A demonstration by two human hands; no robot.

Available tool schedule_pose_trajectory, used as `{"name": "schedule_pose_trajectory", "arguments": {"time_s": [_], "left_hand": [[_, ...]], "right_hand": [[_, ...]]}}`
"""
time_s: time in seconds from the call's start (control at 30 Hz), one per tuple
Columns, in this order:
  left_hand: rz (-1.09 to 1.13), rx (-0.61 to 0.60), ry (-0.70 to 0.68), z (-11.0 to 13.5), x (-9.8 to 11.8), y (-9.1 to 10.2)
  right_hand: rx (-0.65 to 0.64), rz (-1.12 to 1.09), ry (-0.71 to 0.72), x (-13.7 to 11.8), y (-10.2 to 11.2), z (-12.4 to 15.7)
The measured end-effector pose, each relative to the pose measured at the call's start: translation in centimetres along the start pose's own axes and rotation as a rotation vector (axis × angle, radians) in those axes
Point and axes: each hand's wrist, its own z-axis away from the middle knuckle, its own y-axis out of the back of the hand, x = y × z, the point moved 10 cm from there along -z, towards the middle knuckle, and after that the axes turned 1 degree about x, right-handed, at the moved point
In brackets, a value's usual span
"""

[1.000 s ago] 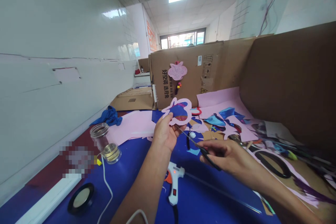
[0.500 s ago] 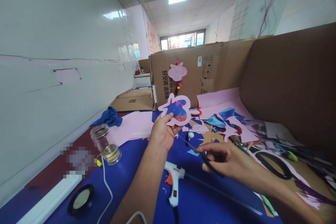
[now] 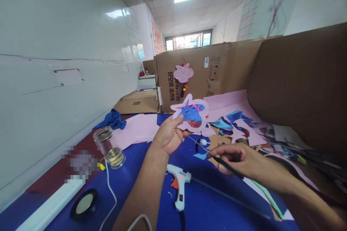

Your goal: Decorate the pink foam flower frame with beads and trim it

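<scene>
My left hand (image 3: 171, 134) pinches a pink fruit-shaped cutout (image 3: 205, 110) with blue patterned fabric in its middle, held up over the table. Below the cutout are a small white pompom (image 3: 203, 142) and a dark strip; whether they hang from it I cannot tell. My right hand (image 3: 235, 155) is closed around the black handle of a thin metal-shafted tool (image 3: 199, 144). Its tip points up at the cutout's lower edge, near my left fingers. Under my hands a white glue gun (image 3: 180, 184) with an orange trigger lies on the blue table, its red light on.
On the left stand a glass jar (image 3: 115, 157) with yellowish contents, a black tape roll (image 3: 84, 204) and a white cable (image 3: 110, 191). Pink sheets (image 3: 135, 130) and fabric scraps (image 3: 222, 123) lie behind. A cardboard box (image 3: 230, 65) walls the back, with a finished-looking pink ornament (image 3: 183, 73) on it.
My left hand has moved the cutout a little to the right and tilted it. My right hand has shifted slightly right with the tool, whose tip stays close to the cutout.
</scene>
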Motion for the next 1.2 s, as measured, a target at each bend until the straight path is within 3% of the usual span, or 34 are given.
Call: {"name": "schedule_pose_trajectory", "arguments": {"time_s": [0.43,1.2], "left_hand": [[0.079,-0.062,0.071,0.0,-1.0,-0.6],[0.037,-0.073,0.055,0.3,-0.8,-1.1]], "right_hand": [[0.025,0.040,0.023,0.4,0.3,-0.2],[0.060,0.021,0.018,-1.2,0.3,0.2]]}}
